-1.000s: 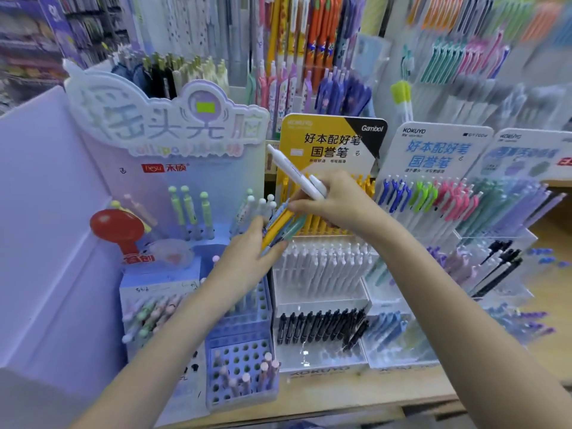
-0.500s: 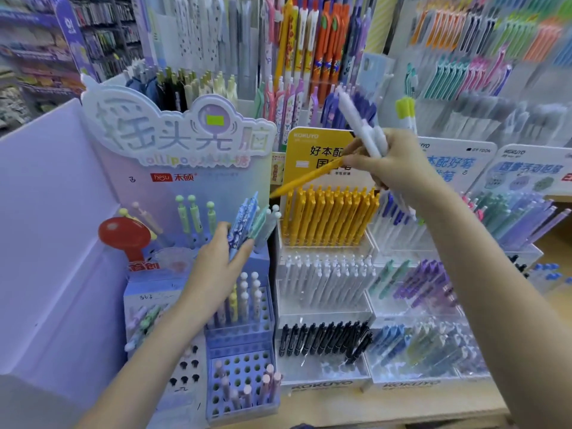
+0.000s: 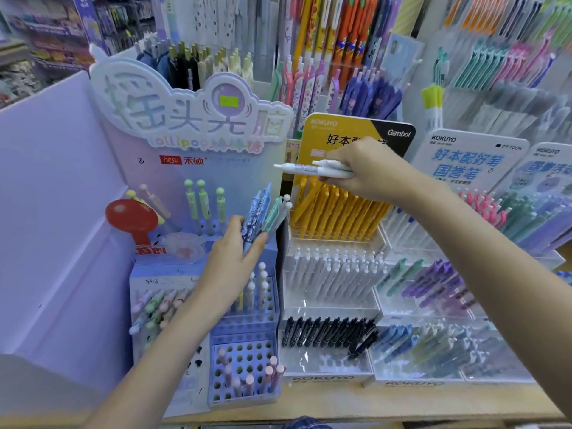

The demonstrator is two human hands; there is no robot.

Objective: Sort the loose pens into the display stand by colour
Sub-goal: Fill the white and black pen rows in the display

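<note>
My left hand (image 3: 230, 258) grips a fanned bunch of loose pens (image 3: 263, 213), blue patterned, teal and white, held upright in front of the lilac lollipop stand (image 3: 192, 168). Over the row of yellow pens (image 3: 335, 213) in the clear tiered display stand (image 3: 332, 308), my right hand (image 3: 368, 173) holds two white pens (image 3: 312, 168) lying level, tips pointing left. Below the yellow row come a white pen row (image 3: 332, 269) and then a black pen row (image 3: 328, 332).
To the right stand more tiers of pink, green, purple and blue pens (image 3: 433, 283). A blue block with holes (image 3: 244, 370) holds several pastel pens at the front left. Hanging pens fill the back wall. The wooden shelf edge (image 3: 340, 407) runs along the front.
The yellow pen that my right hand held is gone from it. That hand has come down over the yellow row with the white pens turned level. My left hand kept its bunch.
</note>
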